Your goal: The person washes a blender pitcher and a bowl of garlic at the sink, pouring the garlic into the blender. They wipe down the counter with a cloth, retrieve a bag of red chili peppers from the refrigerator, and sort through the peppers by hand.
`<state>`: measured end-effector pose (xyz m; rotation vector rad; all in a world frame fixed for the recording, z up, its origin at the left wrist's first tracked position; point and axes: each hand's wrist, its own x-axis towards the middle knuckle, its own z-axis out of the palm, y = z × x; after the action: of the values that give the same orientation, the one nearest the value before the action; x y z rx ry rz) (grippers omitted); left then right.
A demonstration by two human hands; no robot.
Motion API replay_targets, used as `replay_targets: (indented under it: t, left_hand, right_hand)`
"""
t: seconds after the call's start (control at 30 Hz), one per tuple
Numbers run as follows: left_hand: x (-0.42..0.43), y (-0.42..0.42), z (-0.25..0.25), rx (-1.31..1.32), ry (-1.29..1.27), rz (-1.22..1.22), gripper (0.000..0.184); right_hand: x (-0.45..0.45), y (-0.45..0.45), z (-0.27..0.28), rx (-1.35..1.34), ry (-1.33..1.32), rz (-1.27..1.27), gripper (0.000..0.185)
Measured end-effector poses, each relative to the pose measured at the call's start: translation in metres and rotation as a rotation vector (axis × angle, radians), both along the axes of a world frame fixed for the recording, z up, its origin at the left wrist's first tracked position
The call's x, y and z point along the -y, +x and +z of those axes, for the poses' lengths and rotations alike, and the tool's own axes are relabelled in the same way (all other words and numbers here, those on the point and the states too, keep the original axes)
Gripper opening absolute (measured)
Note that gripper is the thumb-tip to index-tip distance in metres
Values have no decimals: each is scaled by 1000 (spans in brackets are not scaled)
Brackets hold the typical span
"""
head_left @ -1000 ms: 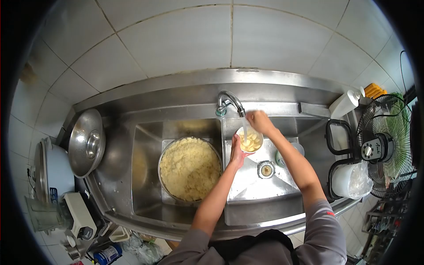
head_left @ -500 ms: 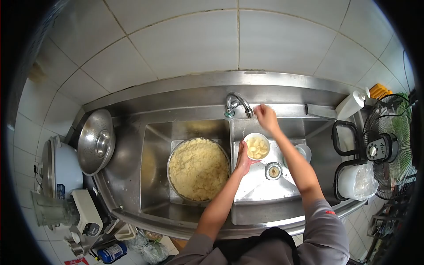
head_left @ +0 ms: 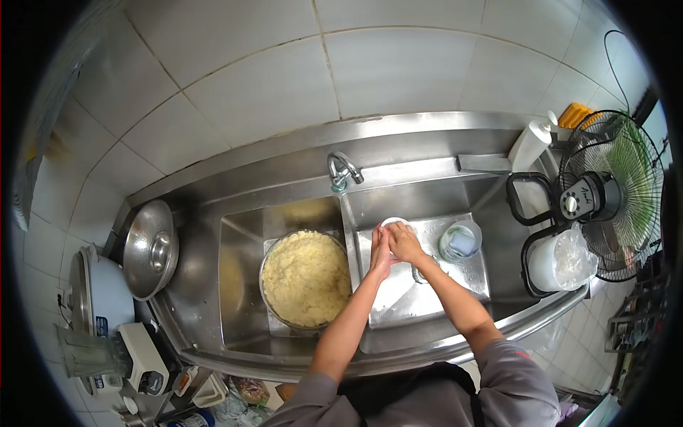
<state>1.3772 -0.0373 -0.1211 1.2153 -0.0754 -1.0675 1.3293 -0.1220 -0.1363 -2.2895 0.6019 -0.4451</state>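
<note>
A small white bowl (head_left: 393,221) is held over the right sink basin, with only its far rim showing. My left hand (head_left: 380,255) is closed around its left side. My right hand (head_left: 404,243) lies across its top, fingers together and pressed against it. The bowl's contents are hidden beneath that hand. A clear plastic tub (head_left: 460,240) stands to the right on the basin floor. In the left basin sits a large round pot (head_left: 264,293) filled with pale yellow, crumbly mash (head_left: 306,277).
The faucet (head_left: 345,171) rises behind the divider. A metal bowl (head_left: 151,249) leans at the left, near a blender (head_left: 92,352). At the right are a pump bottle (head_left: 530,146), a fan (head_left: 605,196) and a white container with plastic wrap (head_left: 558,267).
My right hand has come down from beside the faucet onto the white bowl, covering the pale yellow pieces that showed in it. The view has shifted, and the clear tub now shows fully.
</note>
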Motion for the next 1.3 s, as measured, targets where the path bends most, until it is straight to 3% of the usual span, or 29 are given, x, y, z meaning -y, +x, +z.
replay_targets:
  t: [0.03,0.13,0.2,0.27,0.33,0.4,0.53,0.67,0.73,0.77,0.83,1.03,1.27,1.3]
  left_hand:
    - [3,-4,1,30,-8,-3,50]
    - [19,-7,-6,586,368,-130,44]
    - [27,-19,17,917,633,-270,42]
    - [32,-35,52,1197,862,-427,41]
    - [38,-47,51,1358,1036,-505,40]
    - [43,-58,51,1542,1136,-496,37]
    - [43,-81,54,1699,1254,-478,37]
    - [37,-90,65,1699,1306,-468,36]
    - [29,-88,77,1661,1298,-458,36]
    - [24,-87,83,1630,1280,-446,36]
    - [12,-81,95,1525,1230,-380,36]
    - [-57,-47,125,1126,839,21,38]
    - [-171,-22,131,628,706,404,39]
    - [-183,-18,138,712,746,447,39]
  right_hand:
    - [-1,-1,-9,24,58,-61,26]
    - [-6,9,-67,319,692,-290,26]
    - [-19,9,-52,377,809,-347,25]
    - [-31,4,-8,68,460,-265,25]
    - [-37,-10,56,-327,42,-130,25]
    - [-42,-23,95,-528,-200,-65,27]
    - [-39,-38,76,-189,-278,-129,24]
    - [-45,-43,77,-229,-279,-152,24]
    - [-38,-34,30,540,662,277,29]
    - [-39,-33,18,705,1050,395,29]
    - [-51,-29,24,655,1263,295,29]
    - [-101,-5,58,528,1476,328,28]
    - [-196,36,93,390,1593,499,28]
    - [-213,42,99,371,1612,527,28]
